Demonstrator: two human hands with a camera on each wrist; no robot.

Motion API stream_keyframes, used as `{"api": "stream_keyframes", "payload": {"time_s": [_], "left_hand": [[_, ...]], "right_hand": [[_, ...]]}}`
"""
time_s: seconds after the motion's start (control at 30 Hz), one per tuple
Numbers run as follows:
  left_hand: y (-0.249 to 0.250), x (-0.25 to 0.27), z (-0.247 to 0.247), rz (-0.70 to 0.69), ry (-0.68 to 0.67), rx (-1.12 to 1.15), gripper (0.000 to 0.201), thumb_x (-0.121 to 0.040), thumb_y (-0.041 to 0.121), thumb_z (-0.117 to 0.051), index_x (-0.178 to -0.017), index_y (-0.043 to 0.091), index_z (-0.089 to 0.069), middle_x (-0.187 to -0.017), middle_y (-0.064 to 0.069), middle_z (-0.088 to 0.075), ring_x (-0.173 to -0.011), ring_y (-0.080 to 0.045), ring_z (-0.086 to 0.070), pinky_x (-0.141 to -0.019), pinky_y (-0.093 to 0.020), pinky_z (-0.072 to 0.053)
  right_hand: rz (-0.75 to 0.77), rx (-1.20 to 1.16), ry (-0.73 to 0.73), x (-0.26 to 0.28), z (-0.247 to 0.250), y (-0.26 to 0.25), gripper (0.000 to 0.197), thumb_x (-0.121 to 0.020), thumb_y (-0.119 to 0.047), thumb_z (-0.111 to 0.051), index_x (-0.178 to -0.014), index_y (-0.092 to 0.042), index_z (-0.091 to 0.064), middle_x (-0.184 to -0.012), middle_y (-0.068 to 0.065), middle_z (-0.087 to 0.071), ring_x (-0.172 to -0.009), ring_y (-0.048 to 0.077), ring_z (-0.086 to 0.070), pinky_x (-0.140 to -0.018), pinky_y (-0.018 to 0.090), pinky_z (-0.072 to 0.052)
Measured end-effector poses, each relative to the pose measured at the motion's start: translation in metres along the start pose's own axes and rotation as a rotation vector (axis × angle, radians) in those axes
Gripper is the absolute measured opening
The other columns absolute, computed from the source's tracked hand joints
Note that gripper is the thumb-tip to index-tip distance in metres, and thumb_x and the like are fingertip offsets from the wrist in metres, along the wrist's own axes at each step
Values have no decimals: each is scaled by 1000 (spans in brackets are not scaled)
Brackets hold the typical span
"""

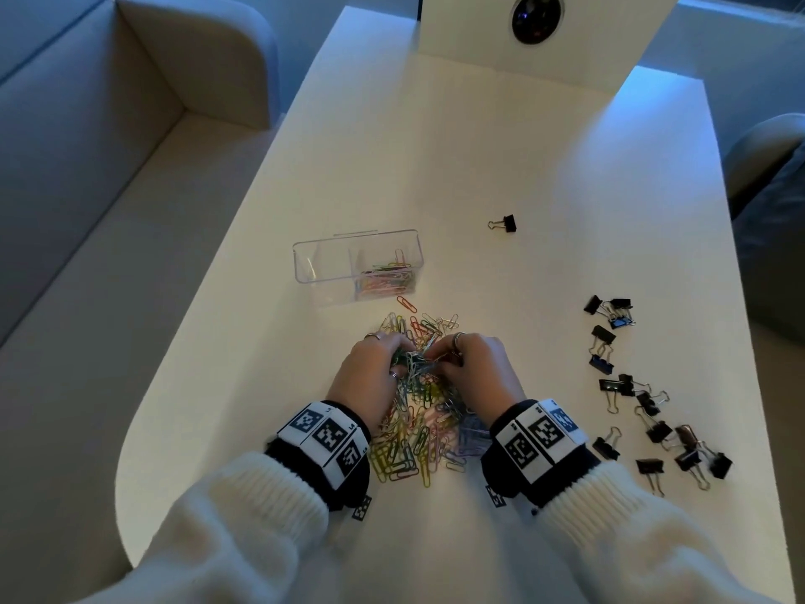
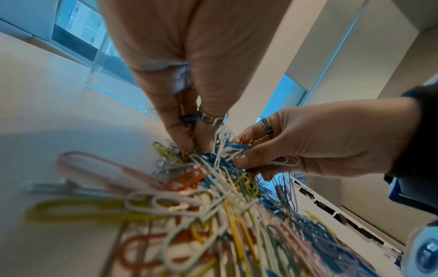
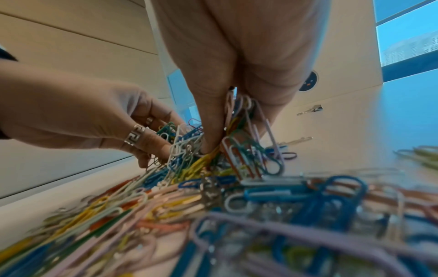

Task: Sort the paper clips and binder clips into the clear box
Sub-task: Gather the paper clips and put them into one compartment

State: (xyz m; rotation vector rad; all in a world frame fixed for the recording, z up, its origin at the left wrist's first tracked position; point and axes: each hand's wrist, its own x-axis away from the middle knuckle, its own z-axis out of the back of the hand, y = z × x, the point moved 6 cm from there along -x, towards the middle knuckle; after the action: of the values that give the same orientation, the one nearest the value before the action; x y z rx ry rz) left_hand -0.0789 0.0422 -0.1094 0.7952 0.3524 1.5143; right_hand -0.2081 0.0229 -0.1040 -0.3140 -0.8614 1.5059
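A: Starting at my far left, what do you make out?

B: A pale sofa runs along the left edge of the white table. Next in, at about eleven o'clock from my hands, the clear box stands on the table. Its left compartment holds nothing I can see; its right compartment has a small heap of coloured paper clips.

A: And the hands?

B: My left hand is down on the pile of paper clips, fingers curled and pinching a tangle of them; the left wrist view shows the fingertips buried in blue and white clips. My right hand sits just beside it, at three o'clock, thumb and fingers closed on a bunch of clips from the same tangle. The two hands nearly touch over the top of the pile. Rings show on both.

A: Further right?

B: At one o'clock from the hands, well apart, a single binder clip lies alone. At three to four o'clock, the scattered binder clips, black with wire handles, trail down the right side of the table. At twelve o'clock, at the table's far end, a white panel with a dark lens stands.
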Motion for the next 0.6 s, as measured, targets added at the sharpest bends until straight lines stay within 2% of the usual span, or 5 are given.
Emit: {"api": "stream_keyframes", "payload": {"time_s": [0.13, 0.23, 0.4, 0.5, 0.6], "left_hand": [[6, -2, 11, -5, 26, 36, 26, -85, 2, -57, -105, 17, -63, -112, -7, -63, -104, -19, -57, -89, -26, -44], [14, -5, 32, -31, 74, 66, 25, -84, 2, -58, -104, 17, -65, -109, -6, -65, -100, -16, -58, -87, -22, -43], [40, -16, 76, -138, 153, 60, 24, -84, 2, -60, -103, 14, -66, -105, -2, -68, -88, -5, -55, -78, -6, -33], [47, -34, 102, -173, 220, 39, 24, -83, 0, -60, -102, 12, -67, -98, -2, -69, -82, -4, -52, -74, -3, -31], [40, -57, 113, -160, 236, 33, 25, -81, -4, -59, -99, 10, -68, -96, -5, -70, -76, -5, -53, -68, 0, -33]], "right_hand": [[57, -17, 18, -1, 6, -10, 15, -79, 0, -63, -82, -12, -72, -80, -2, -66, -75, 8, -60, -77, 12, -48], [131, -43, 58, -4, 20, -29, 13, -80, -2, -64, -81, -13, -72, -73, -8, -62, -67, 1, -57, -66, 0, -42], [249, -89, 125, -21, 49, -74, 8, -79, -6, -67, -84, -11, -70, -61, -21, -50, -54, -19, -50, -57, -2, -38], [289, -94, 181, -42, 60, -93, 7, -78, -7, -68, -81, -13, -70, -60, -19, -52, -50, -11, -50, -56, 0, -40], [289, -100, 199, -66, 58, -101, 7, -78, -7, -69, -82, -11, -71, -61, -14, -54, -54, -7, -49, -56, 1, -41]]}}
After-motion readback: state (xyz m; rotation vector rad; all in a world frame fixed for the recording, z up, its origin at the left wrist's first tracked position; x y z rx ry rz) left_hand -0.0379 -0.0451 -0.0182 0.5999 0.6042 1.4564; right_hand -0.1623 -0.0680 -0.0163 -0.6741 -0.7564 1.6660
